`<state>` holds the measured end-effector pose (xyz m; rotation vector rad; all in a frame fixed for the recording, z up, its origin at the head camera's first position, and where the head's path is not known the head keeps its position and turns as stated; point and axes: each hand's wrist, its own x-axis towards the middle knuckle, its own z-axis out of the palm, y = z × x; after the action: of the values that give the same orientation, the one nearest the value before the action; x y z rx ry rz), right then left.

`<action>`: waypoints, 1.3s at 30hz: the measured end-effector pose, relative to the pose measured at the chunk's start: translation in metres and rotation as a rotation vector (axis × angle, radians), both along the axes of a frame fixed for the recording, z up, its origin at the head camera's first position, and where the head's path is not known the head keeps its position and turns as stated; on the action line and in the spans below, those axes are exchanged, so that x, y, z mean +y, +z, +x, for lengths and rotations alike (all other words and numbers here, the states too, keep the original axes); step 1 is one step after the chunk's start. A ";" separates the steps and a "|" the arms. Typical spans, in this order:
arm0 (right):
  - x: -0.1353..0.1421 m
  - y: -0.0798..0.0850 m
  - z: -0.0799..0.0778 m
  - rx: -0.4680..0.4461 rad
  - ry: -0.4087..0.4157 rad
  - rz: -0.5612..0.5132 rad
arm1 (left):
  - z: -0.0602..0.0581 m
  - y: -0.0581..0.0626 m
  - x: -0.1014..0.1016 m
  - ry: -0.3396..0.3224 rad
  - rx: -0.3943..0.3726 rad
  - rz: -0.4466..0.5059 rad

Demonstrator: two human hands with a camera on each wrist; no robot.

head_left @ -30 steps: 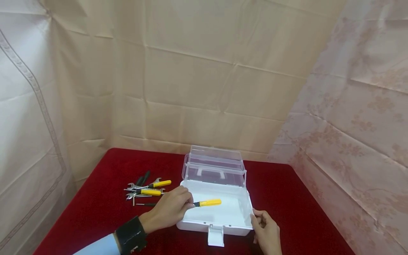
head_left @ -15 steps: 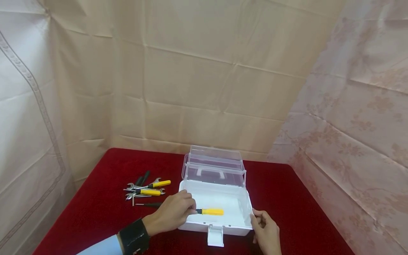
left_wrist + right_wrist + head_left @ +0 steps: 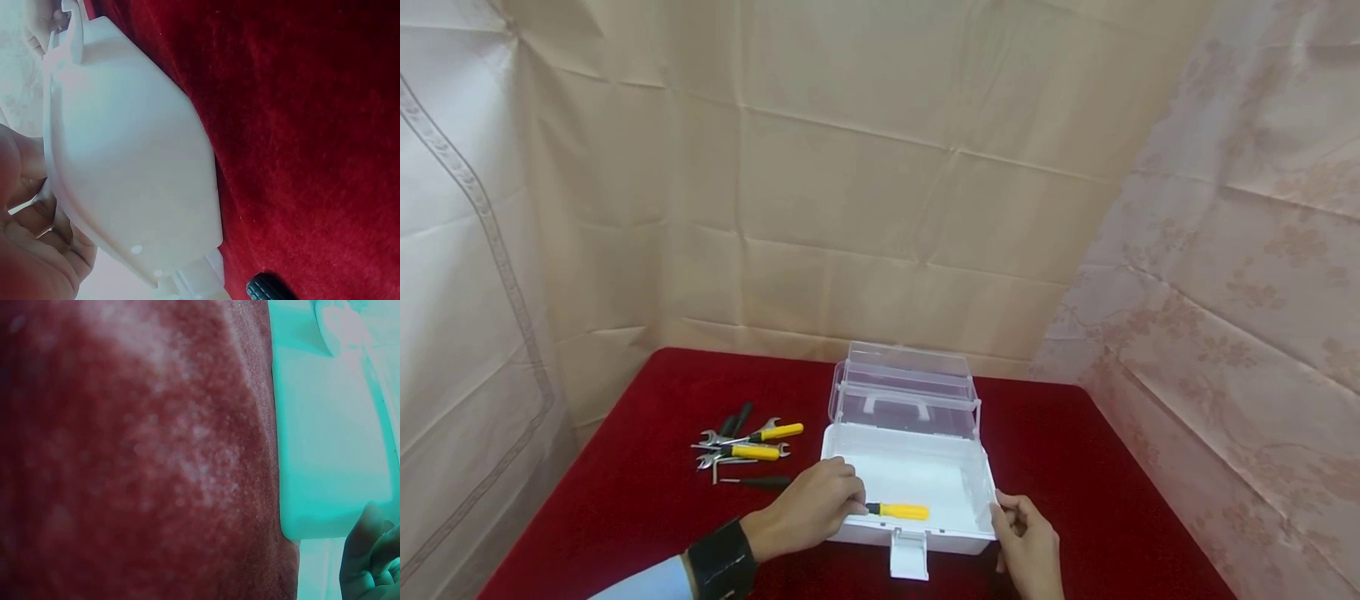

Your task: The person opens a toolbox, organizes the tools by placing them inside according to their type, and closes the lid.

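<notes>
A white toolbox point(image 3: 951, 493) stands with its clear lid point(image 3: 908, 392) raised behind it. My left hand point(image 3: 816, 506) is over its front left corner and pinches a screwdriver point(image 3: 904, 512) near the shaft end of its yellow handle. That handle points right, low inside the box near the front wall; the shaft is hidden by the hand. In the left wrist view, my left hand's curled fingers point(image 3: 47, 228) are at the box rim. My right hand point(image 3: 1030, 542) grips the box's right side near the front corner, fingers bent.
Left of the box lies a pile of tools: wrenches point(image 3: 709, 461), two yellow-handled screwdrivers point(image 3: 756, 452) and dark-handled ones point(image 3: 741, 417). A dark-handled screwdriver point(image 3: 767, 482) lies nearer the left hand. The front latch point(image 3: 909, 557) hangs down. Red cloth point(image 3: 1075, 467) covers the table.
My left hand has moved toward the front of the box and slightly right, lowering the yellow-handled screwdriver toward the front wall. My right hand has stayed at the box's side.
</notes>
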<state>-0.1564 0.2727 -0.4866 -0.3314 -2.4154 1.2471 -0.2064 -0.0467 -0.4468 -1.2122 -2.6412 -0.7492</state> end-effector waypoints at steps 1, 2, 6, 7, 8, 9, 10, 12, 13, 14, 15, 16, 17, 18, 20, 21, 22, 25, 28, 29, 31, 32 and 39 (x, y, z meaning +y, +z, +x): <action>0.000 0.000 0.000 0.003 0.002 0.000 | 0.000 0.000 0.000 -0.001 0.002 -0.002; 0.000 0.000 0.000 0.005 0.003 0.000 | 0.000 0.000 0.000 0.000 0.000 -0.006; 0.001 0.000 0.000 0.005 0.014 -0.003 | -0.001 0.001 0.000 -0.005 -0.027 -0.010; 0.001 0.000 0.000 0.004 0.014 -0.004 | -0.002 0.001 0.000 -0.009 -0.037 -0.005; 0.001 0.000 0.000 -0.001 0.011 -0.004 | -0.003 0.001 0.000 -0.012 -0.045 0.002; 0.001 0.000 -0.001 -0.004 0.009 -0.004 | -0.003 0.002 0.000 -0.017 -0.050 0.014; 0.001 0.000 -0.001 -0.007 0.006 -0.005 | -0.004 0.002 -0.001 -0.018 -0.052 0.026; 0.001 0.001 -0.002 -0.010 0.003 -0.012 | -0.006 0.004 -0.003 -0.004 -0.052 0.057; 0.001 0.001 -0.002 -0.008 0.005 -0.016 | -0.008 0.005 -0.006 0.012 -0.048 0.071; 0.001 0.001 -0.003 -0.007 0.008 -0.019 | -0.010 0.006 -0.009 0.038 -0.047 0.088; 0.001 0.001 -0.003 0.000 0.015 -0.022 | -0.012 0.008 -0.013 0.069 -0.048 0.105; 0.001 0.001 -0.003 0.004 0.019 -0.025 | -0.014 0.010 -0.018 0.107 -0.045 0.121; 0.001 0.001 -0.003 0.006 0.022 -0.028 | -0.018 0.012 -0.023 0.146 -0.042 0.132; 0.001 0.001 -0.003 0.006 0.021 -0.031 | -0.022 0.014 -0.029 0.185 -0.044 0.140; 0.001 0.001 -0.003 -0.007 0.008 -0.029 | -0.030 0.018 -0.043 0.258 -0.052 0.141; 0.002 0.001 -0.003 -0.012 0.003 -0.030 | -0.035 0.018 -0.052 0.287 -0.049 0.129; 0.002 0.001 -0.003 -0.019 -0.002 -0.032 | -0.039 0.019 -0.061 0.315 -0.047 0.113; 0.002 0.000 -0.002 -0.026 0.002 -0.033 | -0.050 0.016 -0.092 0.376 -0.044 0.014; 0.003 -0.001 -0.002 -0.012 0.019 -0.034 | -0.054 0.009 -0.120 0.409 -0.104 -0.098; 0.003 -0.001 -0.002 -0.009 0.022 -0.033 | -0.054 0.006 -0.128 0.407 -0.129 -0.130; 0.003 -0.001 -0.001 -0.007 0.022 -0.030 | -0.053 0.000 -0.139 0.403 -0.187 -0.168; 0.003 -0.001 -0.001 -0.008 0.017 -0.032 | -0.053 -0.002 -0.142 0.402 -0.198 -0.177; 0.004 0.000 0.000 -0.002 0.035 -0.039 | -0.054 -0.014 -0.155 0.427 -0.054 -0.247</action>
<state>-0.1565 0.2771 -0.4866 -0.3032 -2.4108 1.3114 -0.2602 -0.2021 -0.4610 -0.6310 -2.9529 -0.3971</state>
